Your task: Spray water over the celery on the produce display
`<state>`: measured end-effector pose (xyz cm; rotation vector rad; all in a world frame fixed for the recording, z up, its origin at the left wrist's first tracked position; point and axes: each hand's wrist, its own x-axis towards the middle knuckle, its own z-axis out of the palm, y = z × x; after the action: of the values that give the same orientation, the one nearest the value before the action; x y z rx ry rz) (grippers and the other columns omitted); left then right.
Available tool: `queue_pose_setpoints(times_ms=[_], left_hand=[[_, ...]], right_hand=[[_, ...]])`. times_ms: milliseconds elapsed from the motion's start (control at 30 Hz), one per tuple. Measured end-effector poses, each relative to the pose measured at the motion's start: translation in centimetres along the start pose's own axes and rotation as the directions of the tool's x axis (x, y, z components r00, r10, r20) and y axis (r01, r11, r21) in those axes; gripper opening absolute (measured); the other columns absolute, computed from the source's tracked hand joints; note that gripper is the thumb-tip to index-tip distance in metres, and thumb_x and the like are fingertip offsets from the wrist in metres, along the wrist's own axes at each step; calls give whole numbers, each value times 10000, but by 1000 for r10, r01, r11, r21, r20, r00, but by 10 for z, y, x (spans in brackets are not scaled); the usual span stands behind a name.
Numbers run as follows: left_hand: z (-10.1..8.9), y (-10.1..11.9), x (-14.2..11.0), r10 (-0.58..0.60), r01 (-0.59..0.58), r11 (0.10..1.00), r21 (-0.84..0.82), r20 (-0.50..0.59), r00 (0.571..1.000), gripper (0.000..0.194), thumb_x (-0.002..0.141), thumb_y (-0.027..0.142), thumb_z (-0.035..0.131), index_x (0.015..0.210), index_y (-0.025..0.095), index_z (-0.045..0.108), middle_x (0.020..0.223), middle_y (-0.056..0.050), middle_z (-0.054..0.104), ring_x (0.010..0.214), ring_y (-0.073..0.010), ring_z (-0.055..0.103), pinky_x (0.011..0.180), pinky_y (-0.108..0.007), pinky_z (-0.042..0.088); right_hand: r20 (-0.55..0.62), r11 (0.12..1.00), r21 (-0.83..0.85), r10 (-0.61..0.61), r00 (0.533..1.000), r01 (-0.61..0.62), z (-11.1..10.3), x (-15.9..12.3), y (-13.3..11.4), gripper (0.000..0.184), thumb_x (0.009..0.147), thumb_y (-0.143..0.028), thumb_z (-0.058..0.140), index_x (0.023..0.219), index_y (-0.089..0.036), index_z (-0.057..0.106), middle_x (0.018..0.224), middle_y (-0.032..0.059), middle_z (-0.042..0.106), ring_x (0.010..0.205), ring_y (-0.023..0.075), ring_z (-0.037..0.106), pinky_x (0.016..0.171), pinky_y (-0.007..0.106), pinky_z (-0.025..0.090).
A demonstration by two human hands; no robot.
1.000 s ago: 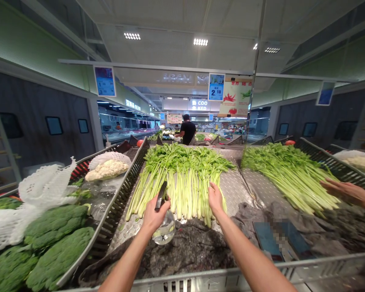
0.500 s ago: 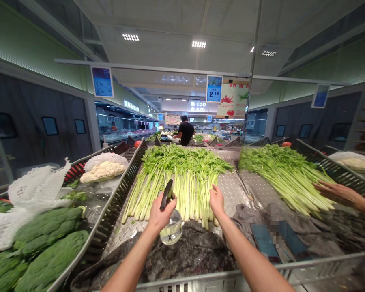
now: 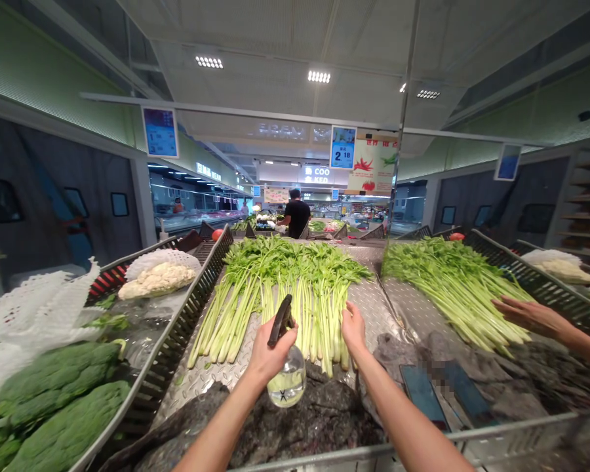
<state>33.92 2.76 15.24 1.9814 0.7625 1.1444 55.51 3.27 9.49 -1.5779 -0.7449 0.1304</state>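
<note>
A clear spray bottle (image 3: 288,383) with a black trigger head is wrapped in my left hand (image 3: 270,351), held at the lower ends of the celery stalks (image 3: 314,314). The back of that hand rests beside the stalks; whether it touches them is hard to tell. My right hand (image 3: 354,328) lies along the right edge of the celery, its fingers stretched out and holding nothing. In the mirror, the reflected hand (image 3: 531,314) also shows straight fingers. The celery lies side by side, leaves away from me, with a gap between the left stalks and the middle ones.
Dark wet cloth (image 3: 314,419) lies along the front of the metal display (image 3: 373,305). A phone (image 3: 423,396) rests against the mirror on the right. Left of the black slatted divider (image 3: 177,341) are broccoli (image 3: 63,373) and cauliflower (image 3: 160,282). A person (image 3: 297,215) stands further back.
My left hand has moved right with the spray bottle. A gap has opened between the left stalks and the middle ones. My right hand stays at the celery's right edge.
</note>
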Motion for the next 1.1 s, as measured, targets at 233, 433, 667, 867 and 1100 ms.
queue_pose_setpoints(times_ms=[233, 433, 667, 867, 1100], left_hand=[[17, -2, 2, 16, -18, 998, 64, 36, 999, 267, 672, 330, 450, 827, 151, 574, 598, 0, 544, 548, -139, 491, 533, -253, 370], [22, 5, 3, 47, -50, 998, 36, 76, 996, 266, 691, 327, 424, 835, 149, 560, 635, -5, 536, 575, -135, 484, 550, -254, 367], [31, 11, 3, 64, -65, 998, 4, 129, 990, 198, 691, 275, 429, 784, 155, 557, 631, 5, 537, 585, -125, 486, 555, -233, 360], [32, 12, 0, 40, -42, 999, 9, 161, 986, 216, 694, 266, 448, 861, 158, 531, 583, 23, 501, 544, -117, 455, 549, -235, 349], [33, 20, 0, 92, -73, 993, -93, 223, 970, 225, 693, 253, 452, 882, 154, 524, 618, 21, 505, 561, -106, 454, 554, -225, 352]], right_hand=[[4, 1000, 10, 0, 1000, -1, -7, 4, -6, 490, 705, -288, 342, 1145, -107, 460, 1190, 130, 472, 1090, 236, 428, 899, 334, 307], [-38, 1000, 6, -8, 999, 8, -14, 13, 0, 487, 691, -278, 348, 1124, -93, 471, 1145, 142, 503, 1058, 242, 450, 889, 328, 313], [-51, 1000, -11, 3, 999, -3, -15, 16, 8, 501, 693, -284, 338, 1135, -79, 455, 1160, 155, 487, 1066, 257, 440, 889, 346, 311], [-54, 999, -29, 20, 998, -22, -17, 16, 7, 507, 691, -277, 340, 1144, -79, 452, 1171, 154, 482, 1065, 255, 445, 885, 337, 319], [-60, 998, -52, 19, 998, -22, -14, 15, 2, 496, 692, -278, 339, 1139, -100, 455, 1152, 139, 500, 1055, 235, 456, 879, 320, 320]])
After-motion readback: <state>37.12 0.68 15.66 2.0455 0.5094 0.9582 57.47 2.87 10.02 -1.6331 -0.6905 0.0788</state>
